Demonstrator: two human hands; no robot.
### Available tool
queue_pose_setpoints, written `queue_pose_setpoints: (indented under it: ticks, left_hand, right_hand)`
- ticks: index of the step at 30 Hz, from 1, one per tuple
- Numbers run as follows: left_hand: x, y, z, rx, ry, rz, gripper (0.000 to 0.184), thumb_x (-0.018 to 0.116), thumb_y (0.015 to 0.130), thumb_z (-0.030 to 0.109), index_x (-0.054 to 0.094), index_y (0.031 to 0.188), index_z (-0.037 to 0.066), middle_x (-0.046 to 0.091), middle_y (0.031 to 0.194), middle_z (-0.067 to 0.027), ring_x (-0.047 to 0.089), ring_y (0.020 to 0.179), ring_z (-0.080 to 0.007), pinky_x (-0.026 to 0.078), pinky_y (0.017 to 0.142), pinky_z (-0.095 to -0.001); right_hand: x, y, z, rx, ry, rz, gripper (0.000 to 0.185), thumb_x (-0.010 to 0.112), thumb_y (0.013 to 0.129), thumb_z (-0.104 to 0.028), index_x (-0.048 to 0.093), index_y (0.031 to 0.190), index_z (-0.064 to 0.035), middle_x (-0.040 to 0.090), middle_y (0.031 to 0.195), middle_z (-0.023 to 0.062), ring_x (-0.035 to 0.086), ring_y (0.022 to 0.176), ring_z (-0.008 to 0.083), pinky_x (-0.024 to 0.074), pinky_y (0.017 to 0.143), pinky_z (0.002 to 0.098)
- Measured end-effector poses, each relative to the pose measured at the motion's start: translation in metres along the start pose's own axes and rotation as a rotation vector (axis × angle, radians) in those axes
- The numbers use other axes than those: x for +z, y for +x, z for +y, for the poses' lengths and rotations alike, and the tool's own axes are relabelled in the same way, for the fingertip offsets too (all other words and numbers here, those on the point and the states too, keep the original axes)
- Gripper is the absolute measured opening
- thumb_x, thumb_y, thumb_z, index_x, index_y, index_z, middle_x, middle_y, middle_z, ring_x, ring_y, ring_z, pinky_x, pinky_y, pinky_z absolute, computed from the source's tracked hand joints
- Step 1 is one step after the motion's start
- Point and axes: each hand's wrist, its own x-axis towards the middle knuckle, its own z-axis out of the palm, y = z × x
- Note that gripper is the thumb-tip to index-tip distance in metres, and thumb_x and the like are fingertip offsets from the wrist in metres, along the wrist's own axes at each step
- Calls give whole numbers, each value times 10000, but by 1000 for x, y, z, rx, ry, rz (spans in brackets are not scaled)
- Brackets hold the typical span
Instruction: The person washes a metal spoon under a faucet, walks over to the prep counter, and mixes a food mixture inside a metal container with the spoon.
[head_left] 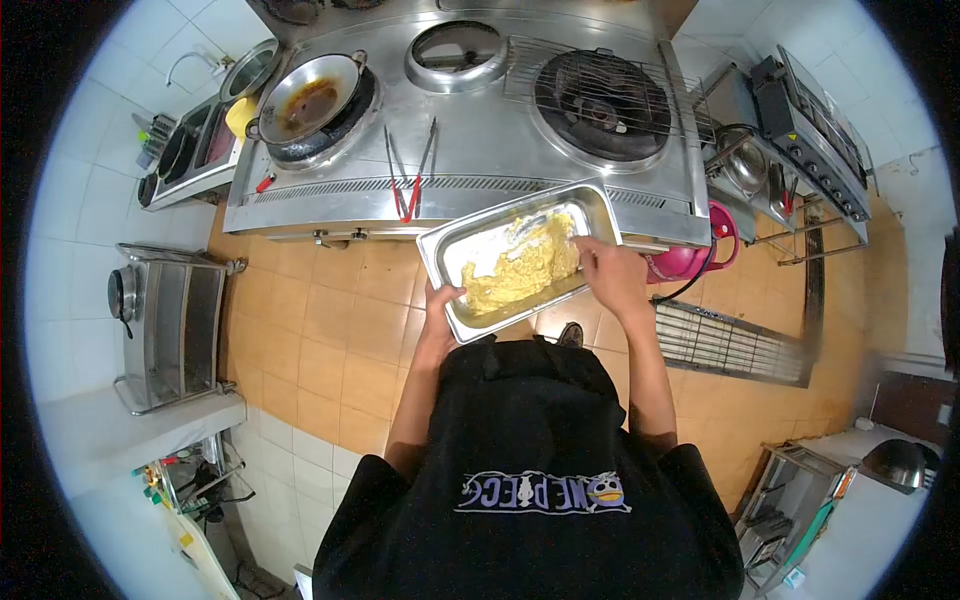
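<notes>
A rectangular steel tray (604, 218) is tilted at the front edge of the stove, just before my body. Lumpy yellow batter or mash (525, 265) covers much of its bottom, with whitish patches toward the back. My left hand (441, 304) is closed on the tray's left end, thumb over the rim. Over the tray's right side, my right hand (614, 275) has its fingers bent together at the edge of the yellow food. Whether those fingers pinch a tool or some of the food is too small to make out.
Red-handled tongs (405, 190) lie on the steel stove (470, 130), left of a wire rack (600, 85) over a burner. A wok (312, 97) with brown liquid sits at the back left. A pink basin (690, 262) is low at the right, near a floor grate (730, 340).
</notes>
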Motion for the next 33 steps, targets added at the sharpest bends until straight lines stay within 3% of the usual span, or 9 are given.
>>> queue_pose_setpoints:
  ticks: [4,8,10,13,18,21,24,29,33]
  left_hand:
    - [-17,1,26,-29,-3,-80,639,527,787,205,418,1358,-59,584,1200,-223,642,1046,-345,560,916,-457]
    - [-36,4,45,-74,-22,-71,639,531,777,195,419,1357,-50,582,1193,-222,641,1045,-353,566,909,-469]
    - [-52,8,49,60,54,-56,633,533,762,168,424,1347,-48,584,1168,-211,642,1041,-349,571,901,-462]
    - [-55,2,64,63,18,-6,654,535,728,86,406,1357,-38,571,1175,-208,631,1057,-326,561,906,-436]
    - [-63,0,74,74,89,-4,682,535,707,88,401,1365,-32,564,1175,-189,612,1081,-317,538,922,-425]
    - [-77,5,66,49,43,35,690,537,702,93,402,1368,-26,553,1193,-180,601,1089,-310,525,934,-418]
    - [-80,10,62,31,-5,80,682,532,711,93,401,1371,-20,538,1217,-180,594,1096,-307,521,940,-416]
    - [-93,20,59,70,76,119,498,574,761,253,587,1128,-82,642,975,-181,659,925,-309,570,832,-426]
    - [-91,33,60,146,95,220,457,585,749,260,598,1074,-61,633,970,-172,647,877,-291,551,794,-396]
  right_hand:
    - [30,0,-29,-40,-164,-1,206,584,912,-197,743,1042,-178,684,723,140,657,635,356,508,583,459]
    - [39,-11,-83,-188,51,-179,205,598,899,-200,758,1027,-183,690,736,140,663,674,351,511,632,467]
    - [40,-10,-91,-175,65,-203,206,602,901,-208,762,1028,-187,688,739,142,668,702,347,513,655,468]
    - [40,1,-91,-36,91,-108,203,610,898,-209,757,1035,-184,678,716,147,665,683,341,509,630,460]
    - [76,13,-113,-76,-7,37,185,611,891,-202,760,1001,-192,667,684,156,659,636,344,504,599,455]
    - [61,5,-133,-236,18,-200,189,602,891,-183,762,992,-193,678,706,149,666,649,334,500,595,455]
    - [57,17,-117,-200,124,-160,192,606,888,-181,765,993,-190,686,724,140,665,647,331,504,601,452]
    - [61,58,-86,-110,39,67,201,612,854,-186,754,995,-185,638,610,156,644,561,348,495,534,461]
    - [85,65,-101,-318,-96,-128,204,594,872,-134,757,991,-164,661,659,152,660,614,341,494,547,440]
